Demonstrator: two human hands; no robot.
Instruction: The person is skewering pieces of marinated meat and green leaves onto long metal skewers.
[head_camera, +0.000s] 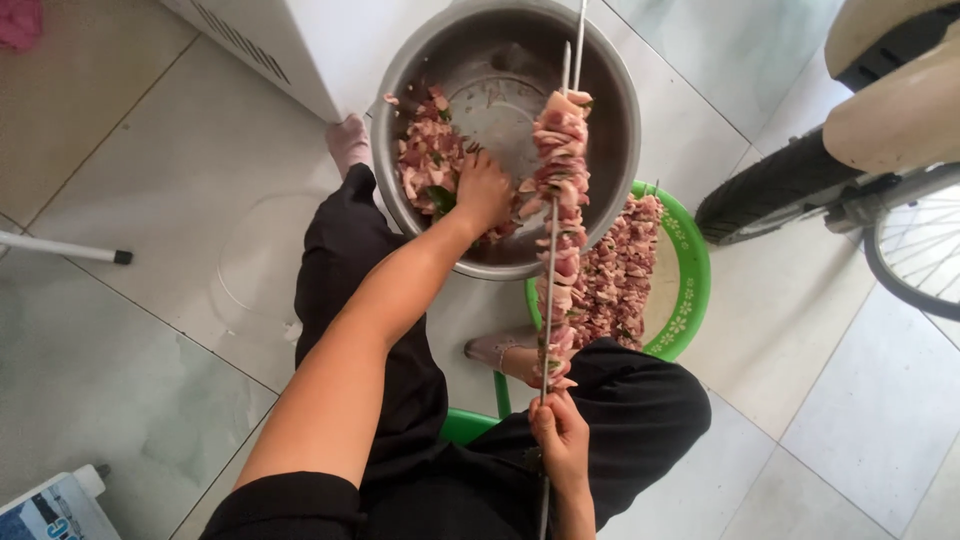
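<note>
- The floor of large pale grey glossy tiles (150, 200) with thin dark grout lines fills the view, and daylight glares softly off it.
- A white box-shaped appliance with a slotted vent (290, 40) stands at the top.
- A black bicycle tyre with a spoked wheel (770, 195) rests on the tiles at right.
- A thin white metal leg with a black rubber foot (70, 250) lies at left.
- A pink cloth (20, 22) sits in the top-left corner.
- A white plastic jug (55, 508) shows at bottom left.

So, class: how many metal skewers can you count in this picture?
2. Both skewers stand side by side in the right hand, rising over the steel bowl, meat threaded on them. More may lie hidden under the meat heaped on the green tray.
</note>
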